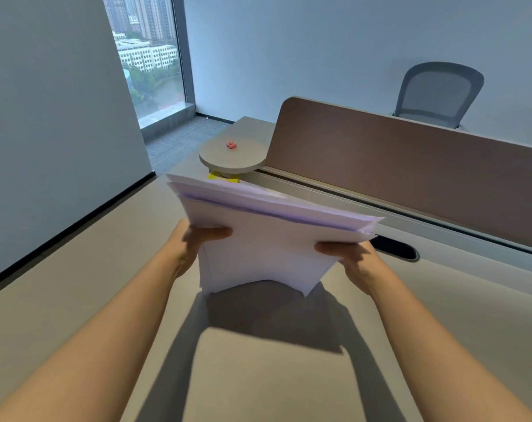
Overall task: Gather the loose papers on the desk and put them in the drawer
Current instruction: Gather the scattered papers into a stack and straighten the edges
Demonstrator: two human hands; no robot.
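A stack of white papers stands tilted over the beige desk, its lower edge touching or just above the desktop. My left hand grips the stack's left edge, thumb on the front sheet. My right hand grips the right edge the same way. The sheets are unevenly aligned, with a purple-tinted edge showing near the top. No drawer is in view.
A brown partition screen runs along the desk's far side. A dark cable slot sits right of the papers. A round side shelf holds small pink items, with something yellow beneath. A grey office chair stands behind the partition.
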